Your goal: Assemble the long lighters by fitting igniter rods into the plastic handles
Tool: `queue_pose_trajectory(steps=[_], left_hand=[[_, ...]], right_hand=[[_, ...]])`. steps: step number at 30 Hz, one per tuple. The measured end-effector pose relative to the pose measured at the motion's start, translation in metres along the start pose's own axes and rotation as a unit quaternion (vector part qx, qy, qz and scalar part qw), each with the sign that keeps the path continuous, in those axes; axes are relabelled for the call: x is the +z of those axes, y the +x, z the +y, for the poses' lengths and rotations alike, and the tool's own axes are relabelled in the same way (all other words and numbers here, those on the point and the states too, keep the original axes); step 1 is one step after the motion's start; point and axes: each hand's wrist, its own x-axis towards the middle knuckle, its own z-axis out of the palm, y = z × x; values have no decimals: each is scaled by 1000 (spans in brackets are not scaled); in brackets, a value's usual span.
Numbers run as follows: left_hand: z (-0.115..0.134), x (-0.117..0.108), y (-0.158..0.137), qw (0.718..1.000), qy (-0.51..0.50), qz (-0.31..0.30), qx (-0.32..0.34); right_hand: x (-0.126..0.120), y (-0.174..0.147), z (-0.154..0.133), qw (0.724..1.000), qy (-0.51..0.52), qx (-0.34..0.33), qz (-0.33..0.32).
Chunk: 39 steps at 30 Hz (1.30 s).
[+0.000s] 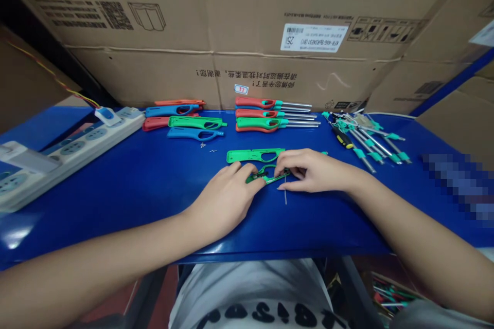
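At the near middle of the blue bench (185, 175), a green shell (264, 170) is held between both hands. Its long axis is laid roughly left to right, nose end aimed right and tipped slightly away from the body; its loop is turned to the far side. Its handle end is mostly covered by the left hand (241, 185), pinched on it with thumb and fingers. Its nose end is met by the curled fingers of the right hand (295, 172), thumb set apart by a narrow gap; how firmly it is gripped cannot be told. 1 thin metal rod (285, 193) is seen just below those fingers; whether it is pinched cannot be told.

Just beyond, a second green shell (247, 156) is laid left to right, loop at right. Farther back, lighters (254, 123) are stacked, metal tubes pointed right; loose coloured shells (189, 134) are piled to their left. At right, teal-fitted tubes (368, 141) are heaped at mixed angles, a yellow-black screwdriver (342, 137) among them. Below the bench, red and teal pieces are contained in an open box (403, 281), partly hidden.
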Motion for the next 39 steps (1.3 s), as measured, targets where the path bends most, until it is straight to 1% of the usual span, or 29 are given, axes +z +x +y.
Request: queue_pose_trajectory(steps=[4,9,11,16,20,21,23,24,26,28,30,32,35,36,37,39], left_hand=[[0,1,1,999,31,9,4],[-4,5,-1,998,34,54,27],[-6,7,-2,997,35,59,36],[-8,6,-2,996,51,45,54],[-9,1,-1,996,61,14,66],[-10,0,0,995,64,5,70],[-12,-3,0,995,69,-11,78],[-12,-4,1,994,70,-16,80],[-14,-5,1,994,74,-22,76],[-15,-5,1,994,80,-29,64],[-16,-5,1,995,81,-30,52],[-17,-3,1,996,68,-21,44],[-21,-1,2,999,33,2,32],[-22,0,3,999,20,11,27],[-24,1,3,1000,9,18,22],[-27,2,4,999,-9,27,17]], right_hand=[[-1,-1,-1,1000,4,9,0],[-2,-3,-1,1000,7,1,-3],[-2,-2,-1,1000,8,-4,3],[-2,-1,-5,1000,-4,-20,19],[-1,-1,-7,998,-32,-36,33],[-1,-1,-8,997,-47,-34,50],[-3,-2,-7,988,-103,-16,112],[-5,-2,-6,978,-142,4,151],[-12,-4,-1,946,-223,65,226],[-24,-8,10,902,-287,155,283],[-40,-18,27,852,-328,257,317],[-56,-31,48,811,-342,354,316],[-76,-55,78,767,-334,471,280],[-80,-61,86,760,-322,498,266],[-82,-66,93,762,-309,510,252],[-85,-73,103,762,-303,514,251]])
